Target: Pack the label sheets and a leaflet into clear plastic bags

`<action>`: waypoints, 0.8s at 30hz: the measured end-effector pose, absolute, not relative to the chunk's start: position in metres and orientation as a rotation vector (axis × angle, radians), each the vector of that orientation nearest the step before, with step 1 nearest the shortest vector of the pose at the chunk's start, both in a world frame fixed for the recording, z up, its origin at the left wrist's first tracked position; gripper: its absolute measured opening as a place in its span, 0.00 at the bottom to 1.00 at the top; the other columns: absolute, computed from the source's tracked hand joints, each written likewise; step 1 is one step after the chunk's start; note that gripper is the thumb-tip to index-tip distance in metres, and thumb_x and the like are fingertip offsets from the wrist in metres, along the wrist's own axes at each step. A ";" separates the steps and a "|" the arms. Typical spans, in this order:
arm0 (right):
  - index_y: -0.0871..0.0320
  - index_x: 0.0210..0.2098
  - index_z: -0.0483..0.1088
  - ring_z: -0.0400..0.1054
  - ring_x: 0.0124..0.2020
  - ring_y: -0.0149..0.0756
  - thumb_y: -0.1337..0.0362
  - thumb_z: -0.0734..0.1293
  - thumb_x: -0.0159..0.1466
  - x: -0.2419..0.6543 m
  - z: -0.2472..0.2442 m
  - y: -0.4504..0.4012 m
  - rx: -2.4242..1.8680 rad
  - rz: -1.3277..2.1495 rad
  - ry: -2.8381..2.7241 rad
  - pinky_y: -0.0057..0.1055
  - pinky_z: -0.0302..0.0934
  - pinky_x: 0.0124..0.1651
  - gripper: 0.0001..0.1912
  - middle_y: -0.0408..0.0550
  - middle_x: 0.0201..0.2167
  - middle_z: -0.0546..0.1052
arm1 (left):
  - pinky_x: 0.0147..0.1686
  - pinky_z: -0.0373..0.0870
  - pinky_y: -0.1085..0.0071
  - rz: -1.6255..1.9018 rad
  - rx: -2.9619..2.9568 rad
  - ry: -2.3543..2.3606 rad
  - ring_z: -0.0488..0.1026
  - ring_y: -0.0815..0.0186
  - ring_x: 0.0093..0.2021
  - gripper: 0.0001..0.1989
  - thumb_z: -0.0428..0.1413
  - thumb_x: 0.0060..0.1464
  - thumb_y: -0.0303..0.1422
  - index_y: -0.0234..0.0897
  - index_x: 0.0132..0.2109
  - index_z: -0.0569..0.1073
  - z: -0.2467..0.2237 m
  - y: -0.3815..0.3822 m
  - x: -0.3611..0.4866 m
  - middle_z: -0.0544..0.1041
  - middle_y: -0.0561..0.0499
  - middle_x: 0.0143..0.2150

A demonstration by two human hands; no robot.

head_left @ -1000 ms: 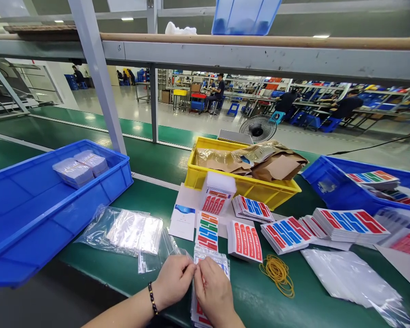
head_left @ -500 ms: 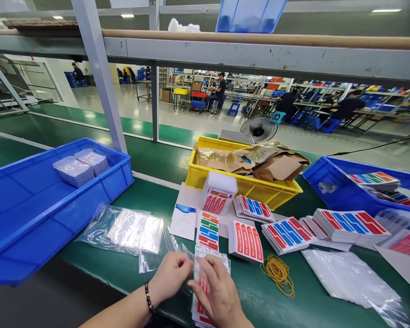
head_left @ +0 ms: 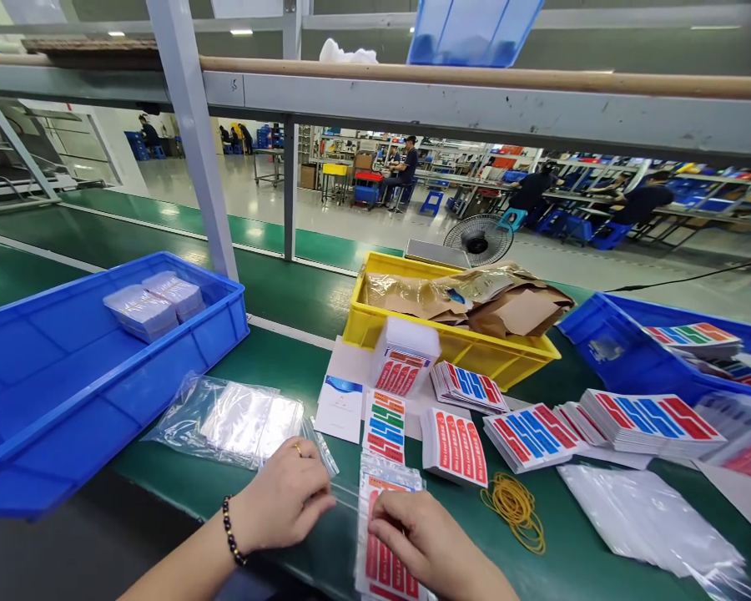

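My left hand [head_left: 284,494] is over the front edge of the clear plastic bags [head_left: 250,417], its fingers curled and the tips hidden. Beside it, a zip bag edge [head_left: 325,451] sticks out. My right hand [head_left: 429,534] is bent, thumb close to the index finger, above a stack of bagged sticker sheets [head_left: 385,576] with red print. Whether either hand grips thin clear film is hard to make out. Just behind the stack lie a sheet with orange, green and blue shapes [head_left: 385,426] and a white card with a blue top [head_left: 339,409].
Red and blue sticker stacks [head_left: 531,434], rubber bands [head_left: 514,511] and white plastic bags [head_left: 651,517] lie to the right. A yellow crate [head_left: 456,355] holds brown paper. Blue crates stand left [head_left: 213,334] and right [head_left: 592,330]. A metal post [head_left: 194,133] rises behind.
My hands, earlier close together around clear film, have moved apart. The left has shifted left onto the clear bags; the right has moved slightly right. The view has shifted a little.
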State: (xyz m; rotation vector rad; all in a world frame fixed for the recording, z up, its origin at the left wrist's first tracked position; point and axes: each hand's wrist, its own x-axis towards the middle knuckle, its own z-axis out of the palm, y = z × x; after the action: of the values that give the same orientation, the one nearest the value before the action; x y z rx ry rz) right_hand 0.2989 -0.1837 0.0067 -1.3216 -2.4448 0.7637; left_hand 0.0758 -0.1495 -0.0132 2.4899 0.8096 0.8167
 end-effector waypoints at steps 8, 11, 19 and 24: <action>0.60 0.45 0.68 0.61 0.45 0.34 0.69 0.59 0.61 0.273 -0.030 -0.110 -1.673 0.412 -2.451 0.28 0.53 0.49 0.13 0.49 0.43 0.68 | 0.31 0.53 0.75 0.425 2.263 0.958 0.60 0.71 0.30 0.09 0.48 0.54 0.32 0.33 0.28 0.66 -0.042 -0.146 0.064 0.68 0.53 0.26; 0.64 0.49 0.66 0.57 0.50 0.42 0.70 0.65 0.54 0.266 -0.054 -0.083 -1.767 0.329 -2.491 0.34 0.49 0.53 0.22 0.55 0.49 0.65 | 0.31 0.53 0.76 0.440 2.167 0.952 0.61 0.72 0.29 0.09 0.49 0.53 0.31 0.32 0.27 0.66 -0.052 -0.147 0.068 0.67 0.53 0.26; 0.63 0.33 0.71 0.61 0.40 0.41 0.70 0.59 0.59 0.272 -0.068 -0.073 -1.593 0.192 -2.701 0.35 0.53 0.43 0.09 0.53 0.34 0.69 | 0.25 0.52 0.78 0.494 1.596 0.965 0.57 0.73 0.25 0.09 0.50 0.49 0.33 0.30 0.31 0.70 -0.072 -0.146 0.073 0.64 0.53 0.24; 0.65 0.39 0.70 0.61 0.34 0.36 0.71 0.54 0.61 0.284 -0.064 -0.072 -1.474 0.075 -2.549 0.32 0.54 0.38 0.15 0.54 0.33 0.68 | 0.20 0.53 0.78 0.547 1.291 0.896 0.55 0.74 0.19 0.29 0.43 0.50 0.53 0.27 0.40 0.65 -0.080 -0.140 0.085 0.59 0.54 0.20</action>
State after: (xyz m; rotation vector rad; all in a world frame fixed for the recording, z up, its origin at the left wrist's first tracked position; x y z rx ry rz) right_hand 0.2845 -0.0715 -0.0637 -1.4738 -2.5491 0.0746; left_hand 0.0846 -0.1398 -0.0802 1.2914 0.8957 0.5468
